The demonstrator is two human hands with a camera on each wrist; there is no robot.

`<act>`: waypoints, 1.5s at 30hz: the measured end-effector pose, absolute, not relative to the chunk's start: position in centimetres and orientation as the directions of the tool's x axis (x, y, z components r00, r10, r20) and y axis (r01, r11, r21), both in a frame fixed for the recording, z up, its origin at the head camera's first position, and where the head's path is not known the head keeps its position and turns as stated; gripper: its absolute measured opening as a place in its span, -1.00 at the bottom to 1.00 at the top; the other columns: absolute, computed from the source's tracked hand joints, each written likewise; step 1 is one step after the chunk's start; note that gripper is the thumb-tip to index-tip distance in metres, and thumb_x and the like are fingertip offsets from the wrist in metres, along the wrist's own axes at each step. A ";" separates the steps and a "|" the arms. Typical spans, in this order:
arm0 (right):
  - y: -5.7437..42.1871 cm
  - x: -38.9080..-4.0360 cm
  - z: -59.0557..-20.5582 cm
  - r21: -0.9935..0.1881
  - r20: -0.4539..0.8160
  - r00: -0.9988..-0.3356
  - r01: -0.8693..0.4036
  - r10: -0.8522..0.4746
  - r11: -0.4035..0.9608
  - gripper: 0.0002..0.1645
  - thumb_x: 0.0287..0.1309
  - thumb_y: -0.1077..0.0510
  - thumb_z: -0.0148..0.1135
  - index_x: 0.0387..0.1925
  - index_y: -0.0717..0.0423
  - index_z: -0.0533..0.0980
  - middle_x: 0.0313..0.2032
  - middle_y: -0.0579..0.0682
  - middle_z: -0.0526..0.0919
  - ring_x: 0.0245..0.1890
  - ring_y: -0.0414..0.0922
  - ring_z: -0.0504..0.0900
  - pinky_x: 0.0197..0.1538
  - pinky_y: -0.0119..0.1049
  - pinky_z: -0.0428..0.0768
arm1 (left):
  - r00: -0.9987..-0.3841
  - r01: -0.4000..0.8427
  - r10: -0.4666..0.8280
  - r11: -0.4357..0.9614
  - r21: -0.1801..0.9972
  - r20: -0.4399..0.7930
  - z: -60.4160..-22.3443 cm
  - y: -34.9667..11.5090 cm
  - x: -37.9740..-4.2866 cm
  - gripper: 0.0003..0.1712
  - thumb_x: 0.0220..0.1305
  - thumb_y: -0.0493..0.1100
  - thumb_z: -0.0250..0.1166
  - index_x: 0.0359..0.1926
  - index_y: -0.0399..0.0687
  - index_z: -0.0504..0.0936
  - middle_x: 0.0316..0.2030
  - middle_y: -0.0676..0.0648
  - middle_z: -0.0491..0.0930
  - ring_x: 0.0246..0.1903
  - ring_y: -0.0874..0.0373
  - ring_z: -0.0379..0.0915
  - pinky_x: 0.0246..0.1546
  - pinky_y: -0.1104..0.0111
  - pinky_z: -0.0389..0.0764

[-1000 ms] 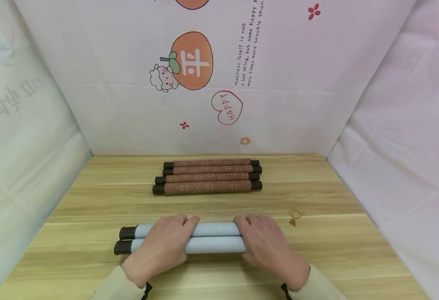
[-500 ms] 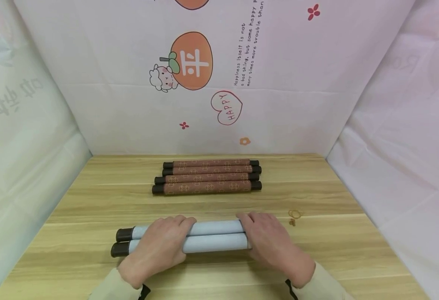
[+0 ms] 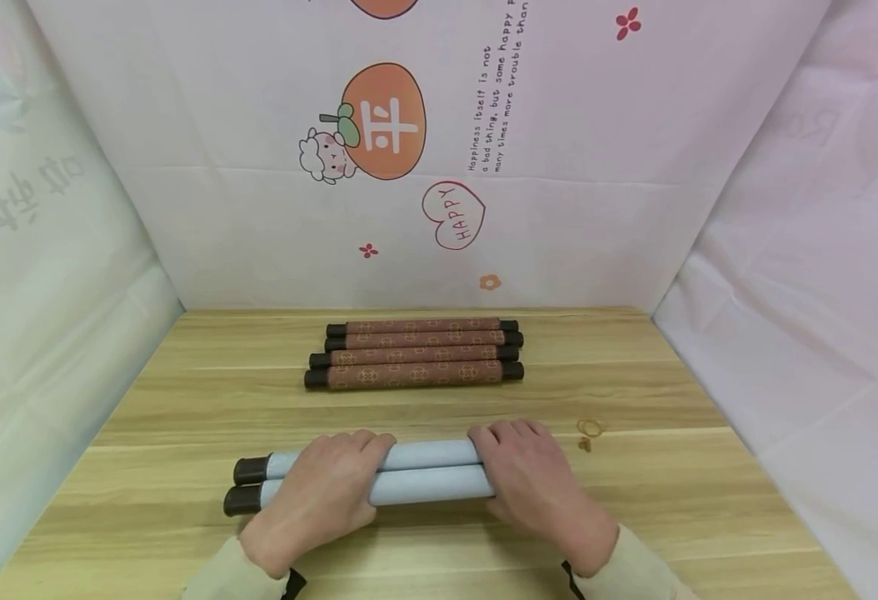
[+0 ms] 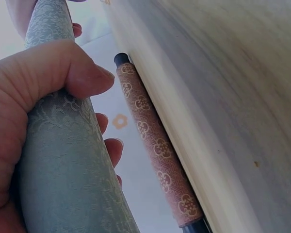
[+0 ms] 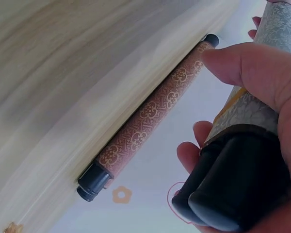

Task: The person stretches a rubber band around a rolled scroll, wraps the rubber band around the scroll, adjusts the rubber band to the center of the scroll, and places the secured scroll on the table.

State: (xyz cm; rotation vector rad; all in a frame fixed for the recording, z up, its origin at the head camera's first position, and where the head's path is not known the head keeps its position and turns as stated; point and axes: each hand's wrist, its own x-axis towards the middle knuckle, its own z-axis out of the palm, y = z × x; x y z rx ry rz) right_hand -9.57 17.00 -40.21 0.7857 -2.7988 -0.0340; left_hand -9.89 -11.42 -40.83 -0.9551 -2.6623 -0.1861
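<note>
A pale blue, floral-patterned scroll (image 3: 431, 485), wound into two side-by-side rolls, lies across both hands over the front of the table. My left hand (image 3: 326, 483) grips it left of the middle, thumb laid over the roll in the left wrist view. Dark end knobs (image 3: 242, 500) stick out beyond that hand. Near the other end my right hand (image 3: 525, 487) holds the rolls, and black knobs (image 5: 237, 179) show below its palm in the right wrist view. A thin yellow-orange band (image 5: 231, 103) crosses the scroll beside the right thumb.
Several brown scrolls (image 3: 416, 375) with gold flower patterns and black ends lie in a row at the back of the wooden table (image 3: 184, 417). To the right are loose rubber bands (image 3: 590, 428). White printed cloth (image 3: 559, 208) encloses the table on three sides.
The blue scroll has shifted slightly left and tilted, right end farther back. My right hand slid outward toward its end, then back inward. The left hand has barely moved.
</note>
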 end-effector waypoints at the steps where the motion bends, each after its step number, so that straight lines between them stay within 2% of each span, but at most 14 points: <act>1: 16.9 -9.6 -40.2 0.082 0.221 -0.826 -0.513 -0.518 0.854 -0.14 -0.40 -0.10 0.78 -0.02 0.01 0.50 -0.13 0.04 0.70 -0.08 0.06 0.69 0.12 0.09 0.61 | -0.731 0.640 0.599 0.768 0.021 0.326 -40.8 -11.3 -9.9 -0.28 -0.32 -0.18 0.53 0.05 -0.02 0.63 -0.21 0.02 0.71 -0.32 0.12 0.64 -0.33 0.20 0.66; 13: 16.4 -9.5 -40.3 0.100 0.257 -0.811 -0.519 -0.526 0.849 -0.18 -0.38 -0.19 0.73 -0.06 -0.01 0.51 -0.18 0.03 0.71 -0.12 0.04 0.71 0.14 0.08 0.61 | -0.735 0.640 0.603 0.768 0.024 0.311 -40.7 -11.1 -9.9 -0.26 -0.31 -0.18 0.54 0.08 -0.04 0.64 -0.18 0.00 0.73 -0.30 0.11 0.66 -0.33 0.18 0.67; 21: 15.7 -9.4 -40.4 0.087 0.244 -0.819 -0.515 -0.520 0.853 -0.15 -0.36 -0.30 0.69 -0.03 -0.03 0.54 -0.17 0.02 0.72 -0.12 0.04 0.72 0.16 0.09 0.61 | -0.706 0.662 0.618 0.750 0.010 0.346 -40.9 -10.8 -9.8 -0.27 -0.35 -0.15 0.55 0.04 -0.04 0.64 -0.22 0.00 0.73 -0.34 0.13 0.64 -0.39 0.23 0.65; 28: 15.1 -9.4 -40.8 0.122 0.288 -0.796 -0.521 -0.532 0.845 -0.12 -0.26 -0.49 0.58 -0.02 -0.04 0.56 -0.19 -0.01 0.73 -0.16 -0.02 0.73 0.12 0.03 0.64 | -0.694 0.678 0.637 0.735 0.009 0.335 -40.8 -10.3 -9.8 -0.25 -0.33 -0.13 0.59 0.06 -0.05 0.63 -0.21 -0.01 0.72 -0.34 0.14 0.63 -0.36 0.25 0.67; 33: 14.8 -9.2 -40.7 0.109 0.290 -0.801 -0.516 -0.524 0.849 -0.05 -0.27 -0.55 0.54 0.02 -0.04 0.55 -0.18 -0.03 0.73 -0.16 -0.05 0.73 0.11 0.00 0.65 | -0.705 0.674 0.638 0.739 0.012 0.309 -40.7 -10.1 -9.8 -0.26 -0.29 -0.11 0.60 0.07 -0.04 0.63 -0.20 0.00 0.72 -0.33 0.14 0.64 -0.37 0.23 0.66; 37: 15.2 -9.0 -39.9 0.038 0.217 -0.826 -0.526 -0.521 0.850 0.10 -0.28 -0.60 0.53 0.20 -0.05 0.50 -0.04 -0.03 0.70 -0.02 -0.04 0.70 0.20 0.02 0.60 | -0.724 0.658 0.624 0.753 0.020 0.294 -40.4 -10.4 -9.8 -0.24 -0.28 -0.13 0.59 0.10 -0.06 0.63 -0.16 -0.02 0.73 -0.28 0.12 0.66 -0.32 0.21 0.68; 41: 16.0 -9.0 -39.1 -0.033 0.176 -0.840 -0.527 -0.514 0.849 0.23 -0.31 -0.51 0.61 0.38 -0.07 0.41 0.14 0.05 0.65 0.13 0.05 0.65 0.27 0.11 0.55 | -0.725 0.650 0.618 0.760 0.007 0.304 -40.2 -10.8 -9.9 -0.23 -0.31 -0.14 0.58 0.10 -0.10 0.64 -0.16 -0.03 0.74 -0.26 0.11 0.67 -0.31 0.20 0.70; 45: 16.9 -9.2 -39.1 0.005 0.201 -0.830 -0.531 -0.521 0.847 0.22 -0.34 -0.27 0.75 0.39 -0.06 0.39 0.11 0.07 0.67 0.11 0.08 0.66 0.25 0.12 0.57 | -0.716 0.652 0.624 0.758 -0.019 0.313 -40.1 -11.2 -10.1 -0.24 -0.33 -0.14 0.59 0.07 -0.09 0.64 -0.21 -0.01 0.72 -0.33 0.13 0.65 -0.35 0.22 0.70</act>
